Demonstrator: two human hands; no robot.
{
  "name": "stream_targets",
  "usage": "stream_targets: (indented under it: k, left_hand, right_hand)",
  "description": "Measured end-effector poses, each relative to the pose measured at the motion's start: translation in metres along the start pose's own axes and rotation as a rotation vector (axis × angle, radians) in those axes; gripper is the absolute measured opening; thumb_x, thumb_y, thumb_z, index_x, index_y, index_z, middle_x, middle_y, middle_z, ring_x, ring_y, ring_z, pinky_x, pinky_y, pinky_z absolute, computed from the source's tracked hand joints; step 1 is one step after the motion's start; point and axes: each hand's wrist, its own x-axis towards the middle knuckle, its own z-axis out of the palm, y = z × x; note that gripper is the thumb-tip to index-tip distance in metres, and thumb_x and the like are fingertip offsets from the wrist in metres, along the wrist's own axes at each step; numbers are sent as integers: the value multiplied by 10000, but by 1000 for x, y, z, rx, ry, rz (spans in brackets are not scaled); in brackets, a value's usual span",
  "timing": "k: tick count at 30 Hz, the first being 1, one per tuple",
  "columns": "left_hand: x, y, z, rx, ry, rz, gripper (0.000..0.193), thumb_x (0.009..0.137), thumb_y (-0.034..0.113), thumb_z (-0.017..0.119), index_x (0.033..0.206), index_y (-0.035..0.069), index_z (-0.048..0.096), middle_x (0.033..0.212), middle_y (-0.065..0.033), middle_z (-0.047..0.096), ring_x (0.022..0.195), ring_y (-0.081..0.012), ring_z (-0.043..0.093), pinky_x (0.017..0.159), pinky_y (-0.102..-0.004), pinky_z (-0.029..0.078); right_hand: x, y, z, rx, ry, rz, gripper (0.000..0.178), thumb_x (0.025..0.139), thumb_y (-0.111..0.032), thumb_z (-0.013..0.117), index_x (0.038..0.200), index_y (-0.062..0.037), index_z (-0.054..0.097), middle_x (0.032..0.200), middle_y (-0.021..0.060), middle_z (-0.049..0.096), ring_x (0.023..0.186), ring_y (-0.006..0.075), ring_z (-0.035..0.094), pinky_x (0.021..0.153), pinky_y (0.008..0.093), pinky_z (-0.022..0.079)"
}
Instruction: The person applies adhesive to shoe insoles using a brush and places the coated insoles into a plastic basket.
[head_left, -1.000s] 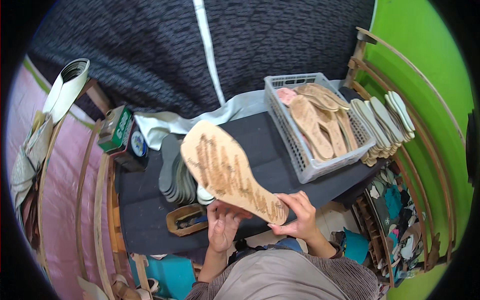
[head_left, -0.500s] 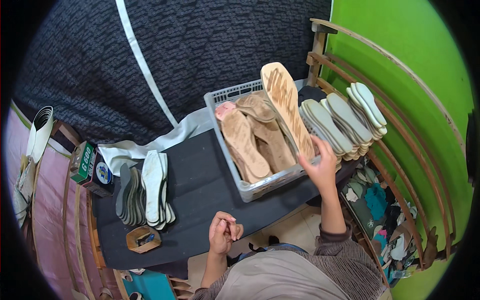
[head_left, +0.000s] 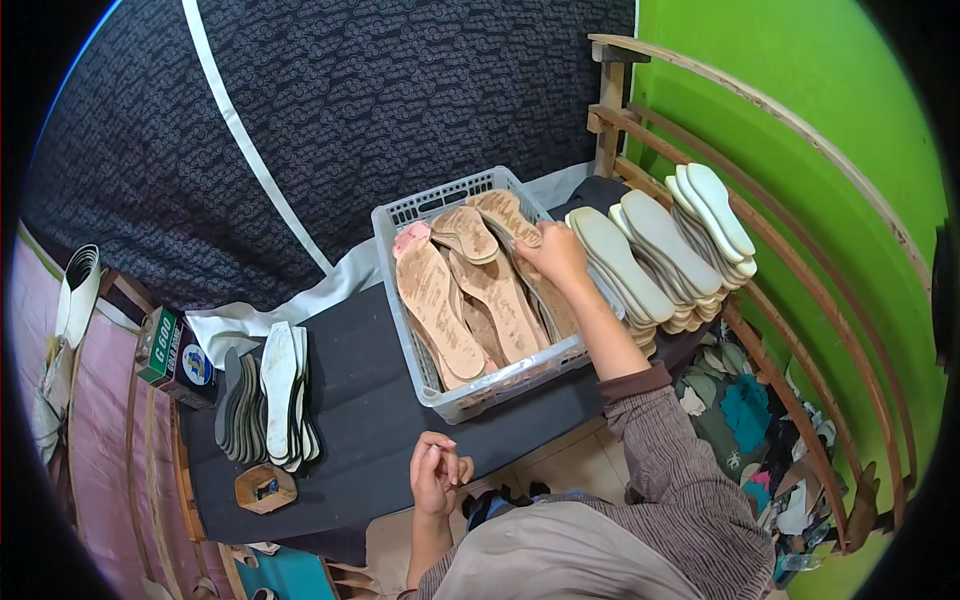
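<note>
My right hand (head_left: 555, 256) reaches into the grey plastic crate (head_left: 462, 408), its fingers closed on a tan shoe insole (head_left: 550, 300) smeared with brown streaks. That insole lies along the crate's right side, partly covered by the hand. More tan insoles fill the crate, among them a long streaked insole (head_left: 440, 325) at the left and a shorter one (head_left: 466, 233) on top near the far end. Above the table's front edge, my left hand (head_left: 437, 473) is loosely curled, thumb against the fingers, with nothing visible in it.
Stacks of cream insoles (head_left: 625, 265) stand right of the crate. White insoles (head_left: 282, 375) and grey insoles (head_left: 237, 410) lie on the table's left, near a small wooden tray (head_left: 265, 489) and a green-black can (head_left: 175, 350). A wooden rack (head_left: 740, 200) lines the green wall.
My right hand has moved from the crate's near right corner farther into it, lowering the raised insole onto the others. The view has shifted slightly; my left hand keeps its curled pose.
</note>
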Motion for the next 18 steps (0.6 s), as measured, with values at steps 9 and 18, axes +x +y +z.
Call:
stream_targets:
  k: [9,18]
  left_hand:
    - [7,4,-3,49,30,63,212,952,240,407,947,41,479,496,-1,351,381,-66,253,469,-273,344]
    - [6,1,-6,56,79,72,206,950,234,402,945,40,472,501,-3,351,385,-77,258,466,-277,341]
  right_hand:
    - [10,-8,1,-52,-137,51,552,701,-474,686,909,36,654,957,208,637,881,336,635,758,411,518]
    - [-32,-1,-47,150,65,-77,495,766,-371,678,1070,10,586,1027,201,587,987,348,564,834,416,468]
